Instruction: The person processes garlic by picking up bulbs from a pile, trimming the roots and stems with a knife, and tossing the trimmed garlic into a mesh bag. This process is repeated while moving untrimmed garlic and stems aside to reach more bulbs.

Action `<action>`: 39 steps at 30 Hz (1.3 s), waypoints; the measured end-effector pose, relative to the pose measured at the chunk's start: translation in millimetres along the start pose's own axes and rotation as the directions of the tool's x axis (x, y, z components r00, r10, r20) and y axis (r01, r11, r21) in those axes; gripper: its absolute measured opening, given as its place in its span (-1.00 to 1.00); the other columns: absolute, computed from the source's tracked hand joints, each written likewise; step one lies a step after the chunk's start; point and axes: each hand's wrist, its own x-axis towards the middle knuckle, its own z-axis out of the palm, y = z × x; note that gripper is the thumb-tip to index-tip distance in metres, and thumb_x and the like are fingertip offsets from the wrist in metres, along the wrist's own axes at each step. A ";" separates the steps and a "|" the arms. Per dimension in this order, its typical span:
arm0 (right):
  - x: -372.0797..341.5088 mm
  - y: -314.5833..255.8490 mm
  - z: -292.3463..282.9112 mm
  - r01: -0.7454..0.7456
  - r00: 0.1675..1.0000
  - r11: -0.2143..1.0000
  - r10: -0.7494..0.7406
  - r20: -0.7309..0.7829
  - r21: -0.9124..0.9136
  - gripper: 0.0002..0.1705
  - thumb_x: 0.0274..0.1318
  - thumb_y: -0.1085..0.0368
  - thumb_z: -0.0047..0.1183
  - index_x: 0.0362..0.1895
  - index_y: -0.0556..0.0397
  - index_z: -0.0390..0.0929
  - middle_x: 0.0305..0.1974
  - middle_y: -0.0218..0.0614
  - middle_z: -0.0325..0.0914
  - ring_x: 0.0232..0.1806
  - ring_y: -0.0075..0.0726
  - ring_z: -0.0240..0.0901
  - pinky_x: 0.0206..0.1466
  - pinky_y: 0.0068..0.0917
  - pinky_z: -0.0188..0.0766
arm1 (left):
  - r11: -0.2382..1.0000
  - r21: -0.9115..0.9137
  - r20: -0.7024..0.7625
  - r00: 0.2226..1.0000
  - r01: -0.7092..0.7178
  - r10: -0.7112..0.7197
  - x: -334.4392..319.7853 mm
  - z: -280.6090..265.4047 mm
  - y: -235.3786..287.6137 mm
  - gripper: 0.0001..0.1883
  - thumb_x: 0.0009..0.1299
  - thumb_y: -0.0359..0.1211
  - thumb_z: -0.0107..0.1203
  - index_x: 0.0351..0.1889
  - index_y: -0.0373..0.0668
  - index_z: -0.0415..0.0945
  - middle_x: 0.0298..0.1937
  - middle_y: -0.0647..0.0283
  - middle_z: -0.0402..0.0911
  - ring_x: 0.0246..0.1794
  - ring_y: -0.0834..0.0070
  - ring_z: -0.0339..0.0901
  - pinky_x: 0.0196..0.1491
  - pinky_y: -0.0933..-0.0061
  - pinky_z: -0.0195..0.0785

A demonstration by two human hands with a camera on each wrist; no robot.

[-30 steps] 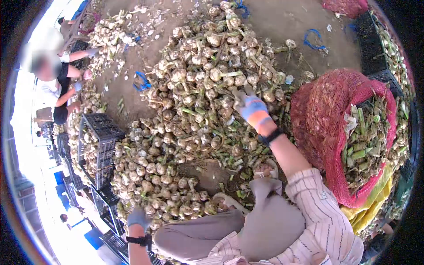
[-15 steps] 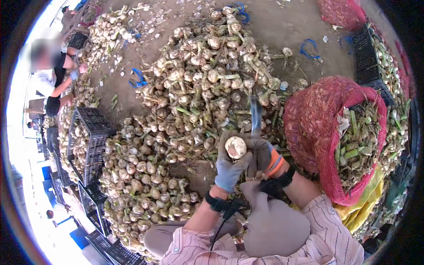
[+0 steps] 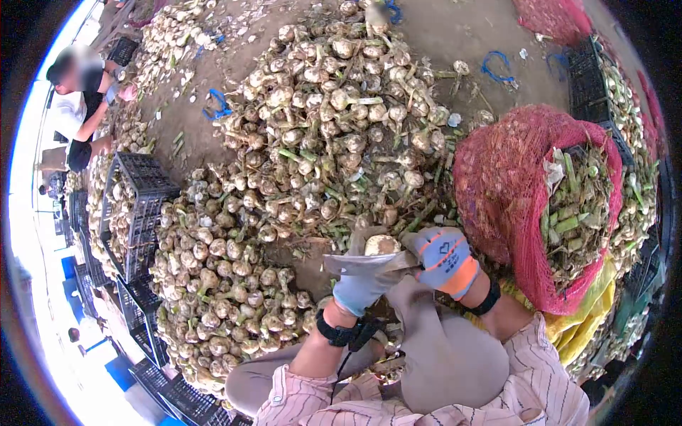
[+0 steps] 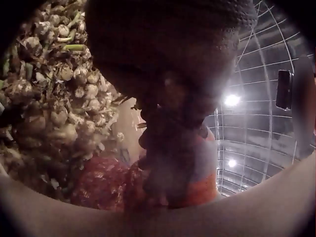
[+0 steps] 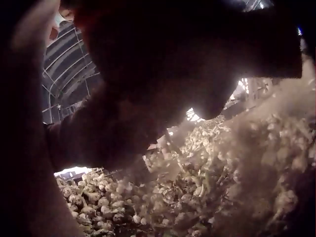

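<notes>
In the head view the gloved left hand [image 3: 364, 282] grips a pale garlic bulb [image 3: 382, 246] between the knees, its cut side facing up. The gloved right hand [image 3: 446, 263] has its fingers curled round the handle of a knife, whose broad blade [image 3: 366, 265] points left, across the near side of the bulb. Both hands are close together. In the left wrist view the left hand [image 4: 168, 74] is a dark shape with the orange and grey glove of the right hand [image 4: 205, 170] behind it. The right wrist view shows the right hand [image 5: 163, 64] in deep shadow.
Garlic heaps [image 3: 320, 128] lie in front and at the left [image 3: 213, 298]. A red mesh bag [image 3: 497, 184] of cut stalks stands at the right, beside yellow sacking [image 3: 582, 319]. Black crates [image 3: 145, 234] line the left; another person [image 3: 78, 113] sits at upper left.
The right hand has come back from the far heap with the knife to the left hand. The left hand has moved from the left heap and holds a bulb; the blade has swung down across it.
</notes>
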 end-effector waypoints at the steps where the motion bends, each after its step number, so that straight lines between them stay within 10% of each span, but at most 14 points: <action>1: -0.9 -1.0 1.4 0.015 1.000 0.999 -0.014 0.020 -0.038 -0.49 -0.31 0.05 0.16 -0.17 -0.05 0.45 -0.35 -0.23 0.51 -0.31 -0.14 0.47 -0.26 -0.28 0.39 | 0.994 0.109 0.021 0.999 -0.027 0.025 -3.0 -2.2 -6.0 -0.40 -0.02 -0.40 0.35 -0.01 -0.21 0.30 -0.20 0.26 0.48 -0.21 0.51 0.46 -0.13 0.49 0.38; 5: -5.7 3.3 18.0 -0.038 0.999 0.999 0.038 -0.031 -0.003 -0.62 -0.29 0.11 0.15 -0.30 0.00 0.49 -0.41 -0.18 0.52 -0.34 -0.11 0.48 -0.28 -0.26 0.41 | 0.955 0.292 0.058 0.998 -0.046 0.031 -12.4 -3.7 1.2 -0.43 -0.01 -0.41 0.31 -0.04 -0.26 0.29 -0.19 0.25 0.49 -0.23 0.54 0.47 -0.14 0.50 0.38; 9: -13.9 55.1 40.5 -0.339 0.914 0.878 0.393 -0.103 0.339 -0.75 -0.18 0.22 0.19 -0.37 0.07 0.55 -0.46 -0.17 0.54 -0.40 -0.17 0.52 -0.32 -0.32 0.44 | 0.998 -0.031 0.008 0.998 0.059 -0.059 -41.0 -7.9 9.3 -0.35 0.02 -0.35 0.34 0.02 -0.32 0.23 -0.18 0.22 0.49 -0.27 0.54 0.48 -0.14 0.56 0.38; 12: -28.0 28.3 39.4 -0.188 0.888 0.335 0.460 0.014 0.923 -0.71 -0.10 0.28 0.21 -0.24 0.13 0.55 -0.41 -0.31 0.56 -0.41 -0.41 0.49 -0.35 -0.47 0.43 | 0.992 0.113 -0.082 0.996 0.053 -0.044 -36.0 -3.2 10.3 -0.32 0.05 -0.27 0.34 0.04 -0.32 0.20 -0.14 0.24 0.48 -0.21 0.55 0.47 -0.13 0.59 0.37; 13: -23.9 21.4 36.3 -0.095 0.909 0.051 0.412 0.065 0.994 -0.68 -0.08 0.29 0.21 -0.19 0.15 0.55 -0.39 -0.36 0.57 -0.40 -0.49 0.48 -0.35 -0.51 0.42 | 0.998 0.006 -0.094 0.994 0.063 -0.062 -31.6 5.1 15.2 -0.26 0.03 -0.22 0.36 0.08 -0.33 0.20 -0.07 0.14 0.46 -0.14 0.44 0.48 -0.09 0.46 0.38; 16: -10.8 9.5 25.5 -0.384 0.882 -0.263 0.178 0.436 0.885 -0.58 -0.05 0.29 0.22 -0.07 0.18 0.50 -0.25 -0.41 0.57 -0.32 -0.58 0.46 -0.25 -0.60 0.41 | 0.732 0.582 0.140 0.930 -0.355 0.339 -15.5 1.8 11.8 -0.16 -0.05 -0.21 0.37 0.16 -0.34 0.18 -0.01 0.04 0.43 -0.09 0.25 0.47 -0.03 0.30 0.38; 17: -10.8 13.1 23.8 -0.343 0.918 -0.218 0.129 0.375 0.914 -0.51 -0.11 0.27 0.28 -0.04 0.18 0.49 -0.23 -0.38 0.57 -0.25 -0.61 0.44 -0.14 -0.59 0.40 | 0.524 0.771 0.165 0.908 -0.362 0.384 -13.1 2.2 25.5 -0.09 -0.13 -0.24 0.38 0.21 -0.30 0.19 0.06 -0.01 0.40 -0.06 0.08 0.44 0.01 0.18 0.35; 21: -9.6 6.8 42.6 -0.071 0.990 0.117 0.132 0.055 0.991 -0.54 -0.11 0.28 0.29 -0.06 0.11 0.50 -0.23 -0.44 0.57 -0.21 -0.59 0.42 -0.07 -0.53 0.38 | 0.711 0.685 0.196 0.980 -0.157 0.028 -19.4 -18.3 39.5 -0.19 -0.13 -0.27 0.36 0.17 -0.21 0.31 0.11 0.03 0.43 0.01 0.05 0.46 0.01 0.24 0.38; 24: -12.7 14.1 45.5 0.021 0.999 0.468 -0.042 -0.002 0.883 -0.64 -0.12 0.26 0.27 -0.17 0.08 0.55 -0.28 -0.34 0.59 -0.25 -0.59 0.45 -0.15 -0.53 0.39 | 0.855 0.443 0.346 0.931 -0.270 0.114 -15.7 -27.8 21.8 -0.24 -0.12 -0.31 0.34 0.12 -0.23 0.34 0.10 0.01 0.44 0.03 0.06 0.46 0.00 0.26 0.39; 27: -14.7 30.2 31.3 -0.240 0.971 0.487 0.129 0.202 0.840 -0.67 -0.16 0.25 0.23 -0.23 0.06 0.57 -0.30 -0.23 0.59 -0.26 -0.40 0.52 -0.18 -0.46 0.41 | 0.567 0.629 0.468 0.841 -0.532 0.271 -26.7 -31.4 15.9 -0.47 -0.03 -0.36 0.20 0.00 -0.17 0.46 -0.01 0.11 0.51 -0.23 0.15 0.53 -0.25 0.26 0.45; 30: -11.9 36.4 24.9 -0.146 0.981 0.857 0.061 0.185 0.494 -0.68 -0.15 0.26 0.18 -0.23 0.07 0.54 -0.40 -0.24 0.58 -0.36 -0.22 0.53 -0.28 -0.40 0.41 | 0.334 0.676 0.547 0.751 -0.657 0.370 -23.1 -24.1 26.3 -0.65 0.07 -0.40 0.11 -0.12 -0.04 0.50 -0.21 0.35 0.50 -0.41 0.41 0.48 -0.49 0.42 0.38; 34: 10.8 18.6 21.0 0.060 0.984 0.959 -0.104 0.146 0.277 -0.45 -0.27 0.18 0.09 -0.05 0.04 0.46 -0.38 -0.06 0.55 -0.28 -0.05 0.51 -0.21 -0.25 0.43 | 0.275 0.653 0.611 0.706 -0.705 0.359 -21.7 -21.2 10.0 -0.64 0.08 -0.35 0.07 -0.10 0.00 0.51 -0.18 0.33 0.52 -0.46 0.40 0.46 -0.51 0.46 0.34; 39: -30.5 73.3 65.9 -0.213 0.955 0.946 0.148 0.257 0.246 -0.50 -0.16 0.10 0.08 -0.07 0.04 0.47 -0.33 -0.04 0.54 -0.25 0.00 0.50 -0.15 -0.25 0.42 | 0.263 0.675 0.628 0.724 -0.690 0.286 -19.2 -42.8 33.4 -0.64 0.08 -0.33 0.05 -0.11 -0.09 0.49 -0.19 0.30 0.52 -0.49 0.42 0.45 -0.53 0.47 0.34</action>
